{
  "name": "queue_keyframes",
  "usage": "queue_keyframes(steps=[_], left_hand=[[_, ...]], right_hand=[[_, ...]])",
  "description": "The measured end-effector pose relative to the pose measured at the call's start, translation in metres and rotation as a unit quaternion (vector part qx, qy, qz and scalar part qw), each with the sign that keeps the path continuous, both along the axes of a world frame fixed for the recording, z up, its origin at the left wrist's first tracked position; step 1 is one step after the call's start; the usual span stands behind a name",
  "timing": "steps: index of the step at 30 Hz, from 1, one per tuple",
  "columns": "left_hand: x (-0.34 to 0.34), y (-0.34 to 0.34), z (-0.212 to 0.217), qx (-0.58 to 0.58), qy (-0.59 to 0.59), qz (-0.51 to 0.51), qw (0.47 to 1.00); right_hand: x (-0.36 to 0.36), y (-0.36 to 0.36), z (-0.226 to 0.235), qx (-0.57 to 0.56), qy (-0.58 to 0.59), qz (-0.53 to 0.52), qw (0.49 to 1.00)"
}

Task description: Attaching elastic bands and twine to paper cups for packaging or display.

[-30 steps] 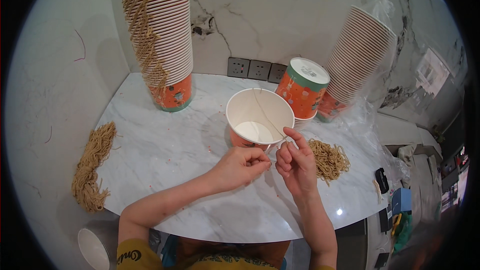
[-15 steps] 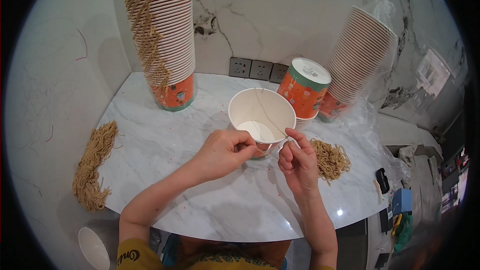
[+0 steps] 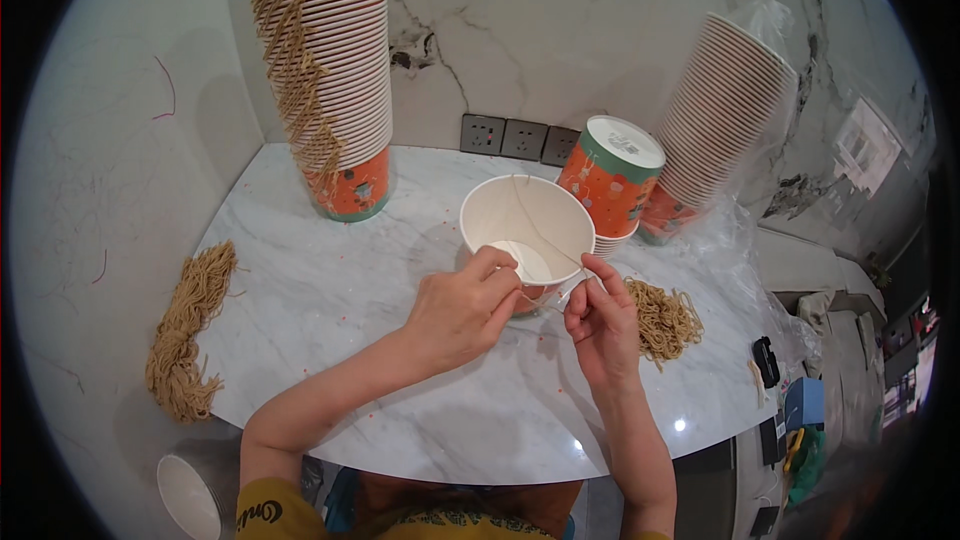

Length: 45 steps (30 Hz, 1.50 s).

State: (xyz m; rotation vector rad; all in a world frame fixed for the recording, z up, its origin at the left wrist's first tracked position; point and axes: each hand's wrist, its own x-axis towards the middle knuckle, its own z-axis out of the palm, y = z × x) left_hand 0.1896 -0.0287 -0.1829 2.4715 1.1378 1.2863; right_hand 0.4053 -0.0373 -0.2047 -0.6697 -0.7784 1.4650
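**Stringing the paper cup**

The open white paper cup [image 3: 528,223] stood mouth-up on the table [image 3: 330,290], its long axis near vertical. Both hands pinched a thin string at its near rim: left hand [image 3: 462,306], right hand [image 3: 602,315]. Keeping that string taut seemed wise.

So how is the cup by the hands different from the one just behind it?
The white cup at the hands stands mouth up, open and alone, showing its pale inside. The orange cup behind it stands upside down on a short stack, showing its printed orange wall and flat bottom. Both look like the same kind of paper cup.
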Motion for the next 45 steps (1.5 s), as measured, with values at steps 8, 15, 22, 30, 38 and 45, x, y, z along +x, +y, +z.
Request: queue_keyframes(steps=[8,15,22,30,38,45], left_hand=[[-0.002,0.006,-0.005,-0.040,-0.057,-0.040,0.997],[-0.009,0.007,0.001,-0.061,-0.064,-0.057,0.994],[-0.003,0.006,0.002,-0.087,-0.082,-0.081,0.989],[-0.007,0.009,0.002,-0.088,-0.088,-0.083,0.989],[-0.007,0.003,0.007,-0.072,-0.063,-0.082,0.992],[-0.014,-0.002,0.023,-0.109,-0.106,-0.068,0.986]], right_hand=[[0.005,0.007,-0.009,-0.025,-0.005,-0.036,0.999],[0.010,0.012,-0.013,-0.038,-0.015,-0.049,0.998],[0.033,0.035,-0.008,-0.062,-0.091,-0.229,0.967],[0.087,0.099,0.029,0.247,-0.487,-0.415,0.728],[0.064,0.127,0.053,0.305,-0.702,-0.330,0.552],[0.086,0.126,0.070,0.340,-0.682,-0.318,0.564]])
